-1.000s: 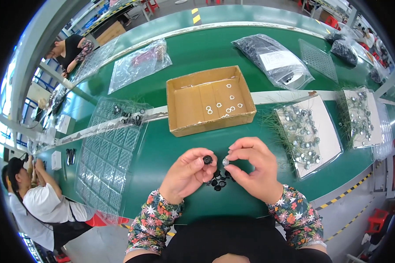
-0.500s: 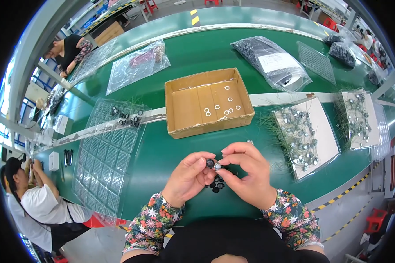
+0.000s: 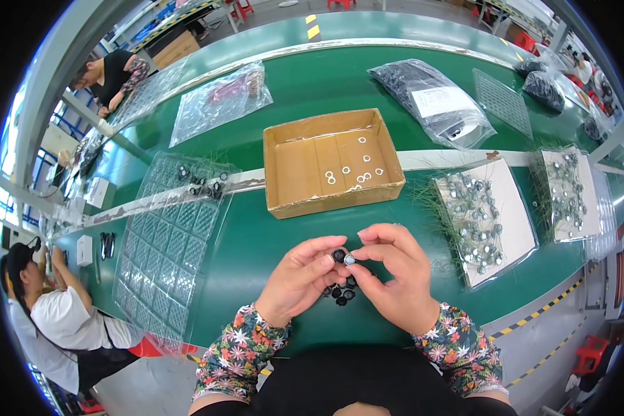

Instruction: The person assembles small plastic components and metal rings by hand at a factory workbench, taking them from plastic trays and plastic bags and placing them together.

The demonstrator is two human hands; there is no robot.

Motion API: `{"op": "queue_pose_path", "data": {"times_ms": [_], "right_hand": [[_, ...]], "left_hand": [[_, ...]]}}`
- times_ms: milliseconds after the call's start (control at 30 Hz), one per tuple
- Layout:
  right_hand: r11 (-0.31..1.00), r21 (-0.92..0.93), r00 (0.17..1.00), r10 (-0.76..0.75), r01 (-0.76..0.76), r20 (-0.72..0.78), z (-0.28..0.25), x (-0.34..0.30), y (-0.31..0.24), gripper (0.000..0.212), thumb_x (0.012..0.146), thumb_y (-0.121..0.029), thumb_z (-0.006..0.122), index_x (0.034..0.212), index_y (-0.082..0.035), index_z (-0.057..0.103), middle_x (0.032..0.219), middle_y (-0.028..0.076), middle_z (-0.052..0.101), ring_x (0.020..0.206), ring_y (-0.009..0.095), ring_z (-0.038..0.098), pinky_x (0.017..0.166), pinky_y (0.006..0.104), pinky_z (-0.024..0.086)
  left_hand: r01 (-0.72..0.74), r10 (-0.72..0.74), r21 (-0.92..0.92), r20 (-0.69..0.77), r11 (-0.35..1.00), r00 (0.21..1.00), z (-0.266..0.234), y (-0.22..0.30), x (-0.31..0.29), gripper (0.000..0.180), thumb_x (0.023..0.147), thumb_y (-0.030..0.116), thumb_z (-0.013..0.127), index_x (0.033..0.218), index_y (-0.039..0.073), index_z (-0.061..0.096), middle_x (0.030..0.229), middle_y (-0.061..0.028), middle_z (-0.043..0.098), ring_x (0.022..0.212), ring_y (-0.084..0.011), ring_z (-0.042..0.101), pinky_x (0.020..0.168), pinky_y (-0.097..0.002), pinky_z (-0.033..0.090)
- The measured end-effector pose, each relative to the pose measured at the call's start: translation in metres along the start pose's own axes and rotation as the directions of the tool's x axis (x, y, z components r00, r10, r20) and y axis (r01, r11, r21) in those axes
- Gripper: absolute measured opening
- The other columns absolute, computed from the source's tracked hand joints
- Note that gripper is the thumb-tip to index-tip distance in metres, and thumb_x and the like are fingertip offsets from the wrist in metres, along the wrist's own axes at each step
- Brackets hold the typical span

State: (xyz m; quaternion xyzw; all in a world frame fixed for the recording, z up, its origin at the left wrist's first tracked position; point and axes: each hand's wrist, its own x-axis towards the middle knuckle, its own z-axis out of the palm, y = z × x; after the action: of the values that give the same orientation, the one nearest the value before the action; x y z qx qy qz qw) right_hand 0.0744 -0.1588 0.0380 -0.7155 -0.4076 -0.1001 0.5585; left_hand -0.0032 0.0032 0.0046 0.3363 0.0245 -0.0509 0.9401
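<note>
My left hand point(image 3: 299, 281) pinches a small round black part point(image 3: 338, 256) between thumb and fingers. Right beside it, my right hand point(image 3: 396, 272) holds a small silvery round part point(image 3: 349, 259) in a pinch. The two parts are close together, and I cannot tell whether they touch. Beneath my fingers, several small black round parts point(image 3: 342, 297) lie in a pile on the green table. Just beyond stands an open cardboard box point(image 3: 334, 201) with several small white rings point(image 3: 347, 170) scattered over its bottom.
At left lies a clear plastic blister tray point(image 3: 161, 243), with several black parts point(image 3: 201, 188) on its far end. White boards point(image 3: 516, 215) at right carry silvery parts with thin wires. Bags point(image 3: 437, 100) lie farther back. Two people work at left.
The view has shifted slightly. Both hands keep their pinches, and the silvery part is still held next to the black one, turned a little.
</note>
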Motion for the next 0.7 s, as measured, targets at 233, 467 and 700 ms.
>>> {"op": "queue_pose_path", "data": {"times_ms": [233,467,700], "right_hand": [[1.0,-0.023,1.0,-0.012,0.012,0.002,0.0,0.0,0.0,0.022,0.065,0.001,0.072,0.084,-0.001,0.061,0.097,0.013,0.058,0.082,0.027,0.06,0.067,0.0334,0.05],[0.998,-0.058,1.0,-0.026,0.027,0.004,0.001,-0.002,0.001,0.022,0.065,0.001,0.071,0.085,-0.002,0.061,0.098,0.012,0.059,0.082,0.027,0.06,0.068,0.0341,0.05],[0.985,-0.155,0.997,-0.08,0.078,-0.01,-0.002,0.0,0.003,0.023,0.066,0.002,0.07,0.086,-0.003,0.062,0.095,0.01,0.059,0.077,0.026,0.061,0.064,0.0338,0.05]], "left_hand": [[0.005,-0.005,-0.006,0.005,1.0,1.0,-0.003,-0.002,0.002,0.023,0.091,0.006,0.053,0.114,0.001,0.054,0.103,-0.0099,0.061,0.092,-0.0169,0.062,0.077,-0.0273,0.053],[-0.02,0.02,0.037,-0.011,0.999,1.0,0.0,0.0,0.0,0.022,0.091,0.007,0.054,0.112,0.001,0.055,0.103,-0.0091,0.061,0.092,-0.0156,0.06,0.076,-0.0279,0.05],[-0.171,0.168,0.317,0.038,0.933,0.985,0.006,0.008,0.0,0.017,0.088,0.004,0.055,0.104,0.001,0.059,0.114,-0.0131,0.058,0.098,-0.0183,0.058,0.079,-0.03,0.049]]}}
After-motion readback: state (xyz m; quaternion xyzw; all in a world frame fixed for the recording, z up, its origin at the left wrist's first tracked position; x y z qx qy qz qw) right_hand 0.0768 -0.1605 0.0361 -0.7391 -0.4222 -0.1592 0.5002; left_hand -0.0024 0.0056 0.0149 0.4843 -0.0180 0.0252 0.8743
